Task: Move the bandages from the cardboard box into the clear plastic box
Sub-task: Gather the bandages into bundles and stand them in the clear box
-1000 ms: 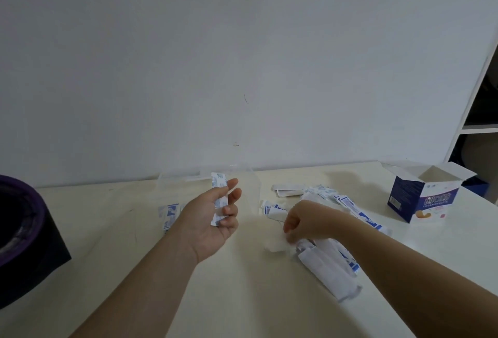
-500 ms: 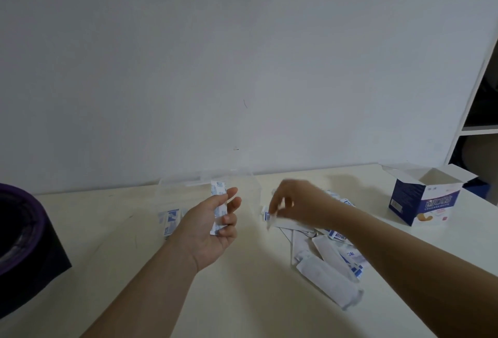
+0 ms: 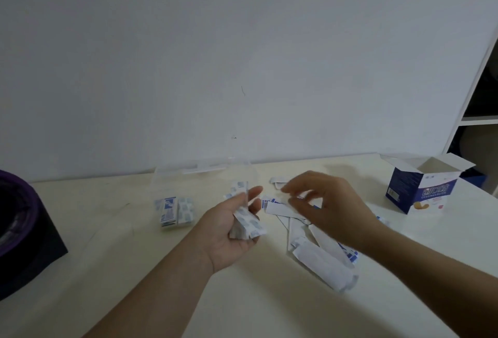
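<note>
- The left hand (image 3: 231,232) lies palm up, its fingers (image 3: 254,191) and thumb curled round a small stack of bandages (image 3: 246,223) in white-and-blue wrappers. The far end of the stack sticks up past the fingertips.
- The right hand (image 3: 331,208) hovers just right of the left, back of the hand upward. Its fingers are drawn in narrow toward the thumb and pinch a single bandage (image 3: 284,197). That strip is pale and blurred, so its print cannot be read.
- Under and near the right hand, loose bandages (image 3: 318,254) lie scattered on the bench (image 3: 134,283), some overlapping, and a few more lie just beyond the fingertips.
- The clear plastic box (image 3: 172,172) stands far of the left hand, close to the wall (image 3: 242,54). Its walls are faint against the pale surface.
- Two packed bandages (image 3: 175,211) stand on edge side by side inside it, toward its left near part.
- The cardboard box (image 3: 423,189), blue and white with its top flaps open, stands upright at the far right, well apart from the clear one.
- A dark object (image 3: 18,232) with a purple rim sits at the left edge.
- A white shelf unit (image 3: 479,119) shows at the far right.
</note>
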`<state>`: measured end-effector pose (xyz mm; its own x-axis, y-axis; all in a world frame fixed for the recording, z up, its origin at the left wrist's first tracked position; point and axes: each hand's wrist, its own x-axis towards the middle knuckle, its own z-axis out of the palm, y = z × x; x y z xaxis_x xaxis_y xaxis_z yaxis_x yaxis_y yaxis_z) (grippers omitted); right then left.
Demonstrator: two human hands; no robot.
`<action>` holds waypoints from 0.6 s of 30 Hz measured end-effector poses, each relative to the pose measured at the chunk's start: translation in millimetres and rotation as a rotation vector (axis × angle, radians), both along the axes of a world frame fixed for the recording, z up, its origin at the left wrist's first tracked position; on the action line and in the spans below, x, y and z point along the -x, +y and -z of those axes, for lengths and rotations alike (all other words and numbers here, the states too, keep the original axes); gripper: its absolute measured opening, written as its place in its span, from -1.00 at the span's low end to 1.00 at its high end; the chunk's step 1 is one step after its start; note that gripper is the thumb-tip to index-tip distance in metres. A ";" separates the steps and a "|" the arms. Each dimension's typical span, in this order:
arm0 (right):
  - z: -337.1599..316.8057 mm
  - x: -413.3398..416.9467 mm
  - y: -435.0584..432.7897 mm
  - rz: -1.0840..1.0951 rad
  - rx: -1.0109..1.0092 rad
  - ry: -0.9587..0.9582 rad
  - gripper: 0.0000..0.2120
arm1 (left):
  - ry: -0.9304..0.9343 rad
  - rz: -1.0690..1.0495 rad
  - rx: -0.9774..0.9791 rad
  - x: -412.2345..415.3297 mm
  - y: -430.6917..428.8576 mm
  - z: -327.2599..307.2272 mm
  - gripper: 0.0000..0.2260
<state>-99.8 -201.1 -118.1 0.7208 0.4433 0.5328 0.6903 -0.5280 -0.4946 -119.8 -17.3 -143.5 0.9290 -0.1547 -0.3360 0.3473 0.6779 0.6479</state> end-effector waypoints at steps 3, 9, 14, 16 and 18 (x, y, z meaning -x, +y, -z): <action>-0.2 -5.2 -16.7 0.180 0.464 0.319 -0.51 | 0.040 -0.055 0.076 -4.5 5.7 4.0 -0.76; 14.1 -0.9 -17.8 0.167 0.930 0.568 -0.32 | 0.111 0.008 0.085 -2.7 6.4 4.8 -0.89; 16.9 -11.0 -20.7 0.125 0.851 0.568 -0.70 | 0.121 -0.022 0.118 0.7 3.0 -0.9 -0.92; 17.9 -13.6 -28.2 0.108 0.692 0.610 -0.75 | 0.078 -0.033 0.115 0.7 1.7 0.0 -0.86; 18.8 -15.3 -35.2 0.061 0.360 0.781 -0.89 | 0.036 -0.025 0.079 2.0 -0.6 1.5 -0.82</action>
<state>-84.5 -236.2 -136.9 0.8504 0.4384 -0.2909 0.1875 -0.7691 -0.6111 -121.7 -17.9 -145.0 0.9205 -0.1591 -0.3570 0.3518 0.7352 0.5794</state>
